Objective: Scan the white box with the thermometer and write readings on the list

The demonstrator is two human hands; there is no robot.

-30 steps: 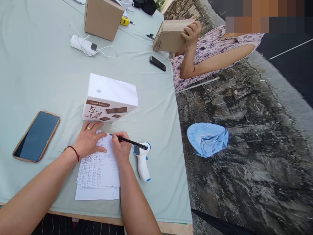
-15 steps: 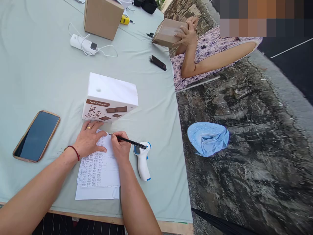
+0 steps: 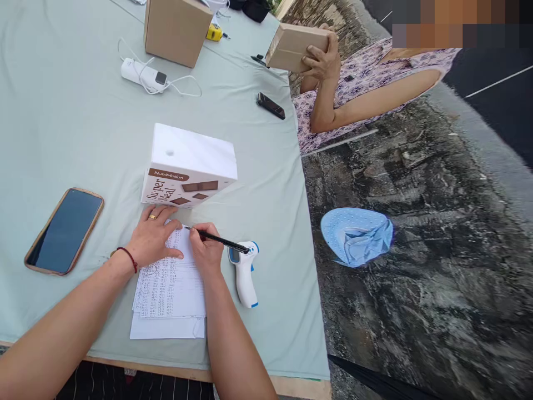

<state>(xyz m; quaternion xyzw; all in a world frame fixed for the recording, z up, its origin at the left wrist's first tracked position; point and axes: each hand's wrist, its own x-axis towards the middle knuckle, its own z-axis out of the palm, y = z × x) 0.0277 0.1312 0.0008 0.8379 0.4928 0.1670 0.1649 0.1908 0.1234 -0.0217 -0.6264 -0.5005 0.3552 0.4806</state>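
Note:
My left hand [image 3: 156, 238] lies flat with fingers spread on the upper left of a paper sheet [image 3: 189, 294] covered in handwritten columns. More white paper lies under that sheet. In my right hand [image 3: 207, 249] is a black pen [image 3: 227, 242], its tip close to the top of the sheet and its rear end slanting right. Just beyond my left fingertips stands a white and brown NutriMotion box [image 3: 194, 153]. A white infrared thermometer [image 3: 245, 280] rests right of my right hand, the pen's end overlapping it in view.
Left lies a smartphone [image 3: 64, 232]. Farther back are a white device with a cable [image 3: 139, 75], a cardboard box [image 3: 177, 33], a yellow tool [image 3: 214, 32] and a black device [image 3: 270, 105]. Across the table edge, another person's hand [image 3: 325, 61] holds a carton [image 3: 293, 47]. A blue hat [image 3: 356, 236] is on the ground.
The other person has lifted and tilted the carton, shifting their grip on it. My hands, the pen and the paper keep nearly the same places.

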